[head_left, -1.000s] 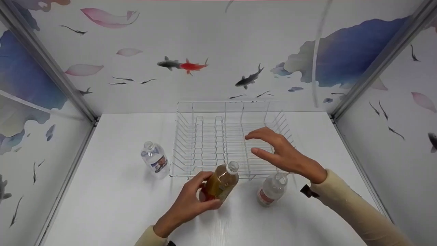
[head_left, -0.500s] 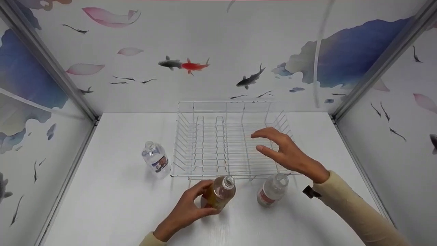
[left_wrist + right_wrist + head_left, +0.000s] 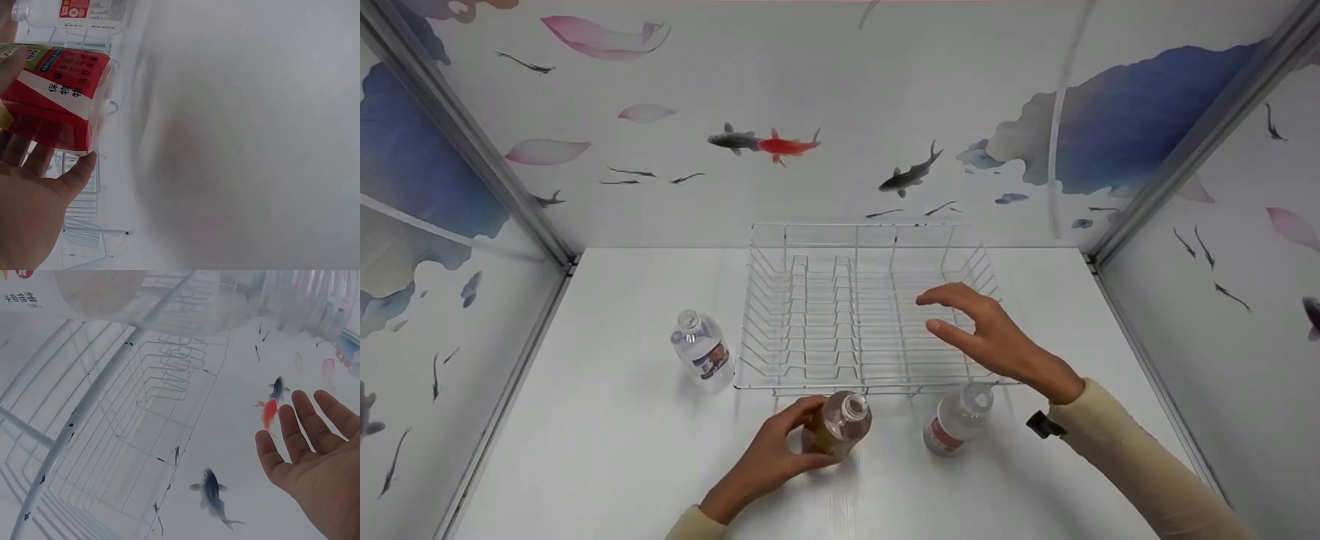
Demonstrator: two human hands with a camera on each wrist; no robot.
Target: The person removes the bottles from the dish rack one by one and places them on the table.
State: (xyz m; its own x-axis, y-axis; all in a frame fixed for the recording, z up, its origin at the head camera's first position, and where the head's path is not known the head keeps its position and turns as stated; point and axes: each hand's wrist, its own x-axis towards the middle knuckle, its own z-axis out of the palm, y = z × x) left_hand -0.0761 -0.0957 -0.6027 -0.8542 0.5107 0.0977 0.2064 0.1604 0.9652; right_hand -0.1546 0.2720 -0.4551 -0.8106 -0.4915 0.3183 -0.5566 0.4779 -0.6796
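Note:
My left hand (image 3: 771, 456) grips a plastic bottle (image 3: 849, 421) round its side, its capless mouth facing up toward the head camera. In the left wrist view the bottle's red, white and green label (image 3: 53, 107) shows, with its base just off or close to the table; contact is unclear. Over the right part of a white wire dish rack (image 3: 780, 388) hovers my right hand (image 3: 994, 336), fingers spread and slightly bent, holding nothing. Just below that hand a clear bottle (image 3: 956, 421) with a red-and-white label stands in front of the rack.
Another clear bottle (image 3: 701, 349) with a dark label stands left of the rack. The white table (image 3: 607, 450) is enclosed by a back wall (image 3: 840, 90) and side walls, printed with fish and petals.
My left hand has brought the bottle down and slightly left, away from the rack's front rim, tipping its mouth more toward the camera. My right hand has drifted slightly right.

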